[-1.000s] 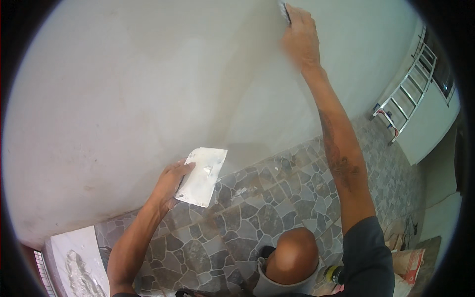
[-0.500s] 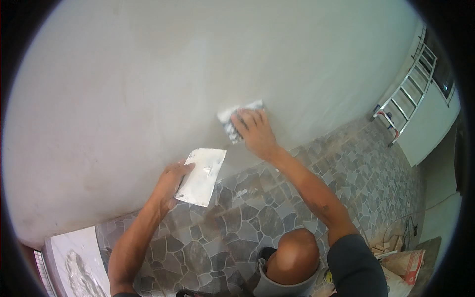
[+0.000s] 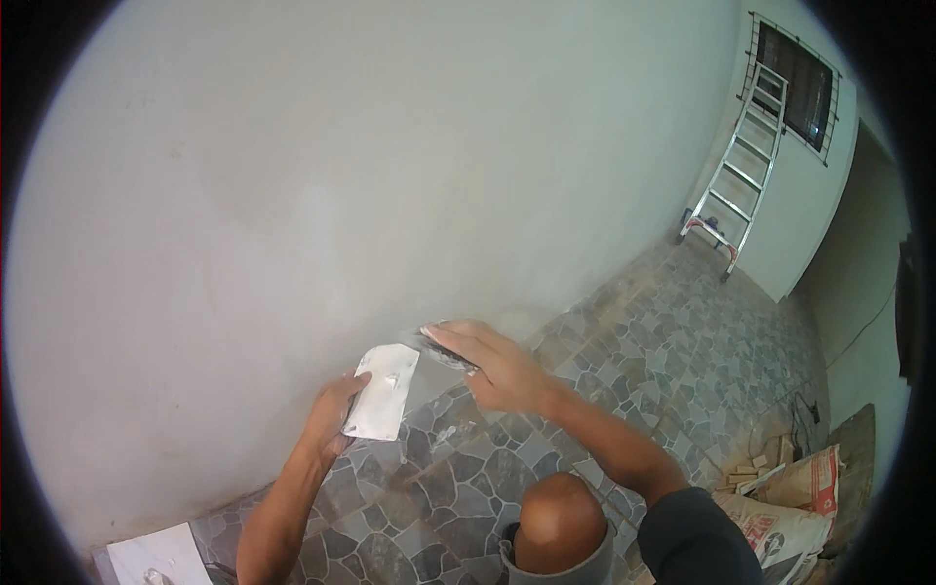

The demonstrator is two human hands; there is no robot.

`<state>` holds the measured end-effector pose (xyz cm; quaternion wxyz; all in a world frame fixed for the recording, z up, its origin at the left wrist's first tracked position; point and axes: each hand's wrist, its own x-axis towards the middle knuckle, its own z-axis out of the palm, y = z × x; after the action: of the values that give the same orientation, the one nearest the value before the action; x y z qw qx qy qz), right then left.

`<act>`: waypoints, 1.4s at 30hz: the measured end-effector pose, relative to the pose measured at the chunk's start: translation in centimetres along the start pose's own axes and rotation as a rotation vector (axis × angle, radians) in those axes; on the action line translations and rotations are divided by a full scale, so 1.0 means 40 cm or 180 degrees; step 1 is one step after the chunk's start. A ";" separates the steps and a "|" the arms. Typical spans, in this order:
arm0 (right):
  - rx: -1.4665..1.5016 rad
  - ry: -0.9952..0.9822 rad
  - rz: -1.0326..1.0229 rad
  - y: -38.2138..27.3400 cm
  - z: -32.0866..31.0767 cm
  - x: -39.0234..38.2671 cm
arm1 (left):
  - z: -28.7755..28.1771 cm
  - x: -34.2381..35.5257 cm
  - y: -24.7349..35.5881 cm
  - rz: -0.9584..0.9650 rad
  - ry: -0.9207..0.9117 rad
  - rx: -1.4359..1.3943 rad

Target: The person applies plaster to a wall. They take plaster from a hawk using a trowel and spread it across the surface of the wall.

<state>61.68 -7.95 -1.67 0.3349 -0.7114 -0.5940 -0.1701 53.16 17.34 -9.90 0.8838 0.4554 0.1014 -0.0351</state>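
Observation:
My left hand grips the edge of a flat white rectangular plate, its thumb on top; a small lump of white paste sits on it. My right hand is closed around a putty scraper, a thin flat blade smeared with white paste, seen almost edge-on. The scraper is just right of the plate's upper corner, close to the pale plastered wall; whether it touches the wall I cannot tell. My fingers hide part of the blade.
A white board with paste on it lies on the stone-patterned floor at lower left. An aluminium ladder leans at the far right below a barred window. Paper sacks and wood scraps lie at lower right. My bent knee is below.
My right hand has come down and left with the scraper, off its earlier spot on the wall and towards the plate, and the blade has tilted. The view has shifted up and right.

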 end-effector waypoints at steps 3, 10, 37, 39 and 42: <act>0.0026 -0.0098 -0.0272 -0.016 -0.031 0.020 | 0.043 -0.004 0.033 0.0154 0.0165 0.0197; -0.0474 -0.0566 -0.0446 -0.022 -0.115 0.058 | 0.120 -0.040 0.081 0.0183 0.0011 0.0314; -0.1826 0.1284 0.1412 0.227 -0.586 0.299 | 0.035 -0.033 0.020 0.0040 0.0196 0.0270; -0.2091 0.1918 0.1240 0.308 -0.633 0.360 | 0.022 -0.037 0.018 0.0009 0.0359 0.0392; -0.2144 0.2329 0.0962 0.403 -0.648 0.416 | 0.029 -0.045 0.021 -0.0041 0.0565 0.0441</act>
<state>85.11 -14.50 23.18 0.2940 -0.7515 -0.2411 -0.5391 51.68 16.85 -8.19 0.8375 0.5160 0.1795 -0.0073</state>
